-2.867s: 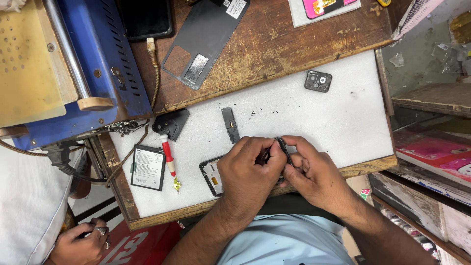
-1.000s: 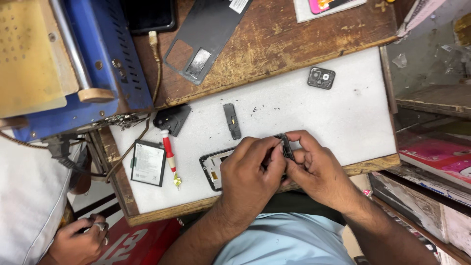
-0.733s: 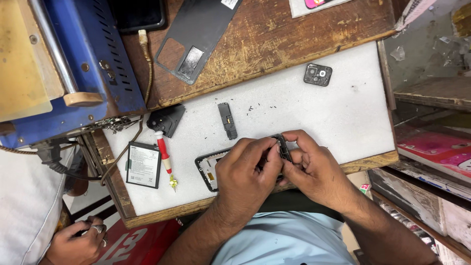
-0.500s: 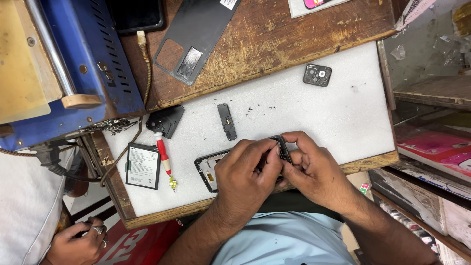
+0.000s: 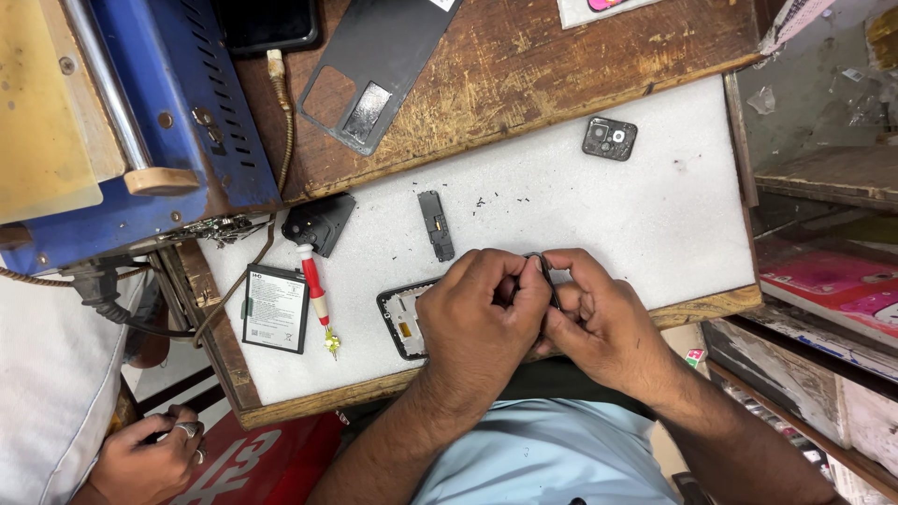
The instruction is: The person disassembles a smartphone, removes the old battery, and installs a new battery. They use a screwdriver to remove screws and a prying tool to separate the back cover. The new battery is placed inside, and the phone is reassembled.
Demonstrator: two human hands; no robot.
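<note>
Two hands meet over the near edge of the white surface [image 5: 599,201], both bent onto an opened phone frame [image 5: 404,321]. Left hand [image 5: 482,313]: fingers curled tight, pressing down on the frame and covering most of it; only the frame's left end shows, black rim with pale inner parts. Right hand [image 5: 599,318]: fingers closed in a pinch against the left hand's fingertips, gripping a thin dark tool [image 5: 544,271] whose curved tip shows between the two hands. Whether the tool tip touches the frame cannot be told; the fingers hide it.

Position of frame: lying flat near the front edge of the white surface, just right of a red-handled screwdriver [image 5: 313,285].

Other items on the white surface:
- flat black battery [image 5: 276,308] with white label, left of the screwdriver, just beside it
- small black cover piece [image 5: 319,223], touching the top of the screwdriver handle
- narrow black module [image 5: 436,225], just behind the left hand
- square camera module [image 5: 610,138], well apart, toward the far right corner
- scattered dark specks, likely screws, near the narrow module; too small to tell

On the worn wooden bench [image 5: 561,65] behind: grey phone back cover [image 5: 383,65] lying inner face up. Blue machine [image 5: 168,122] at far left with a braided cable [image 5: 281,122] running down beside it.

Lower left corner: another person's hand [image 5: 145,458], a ring on one finger, white sleeve above
</note>
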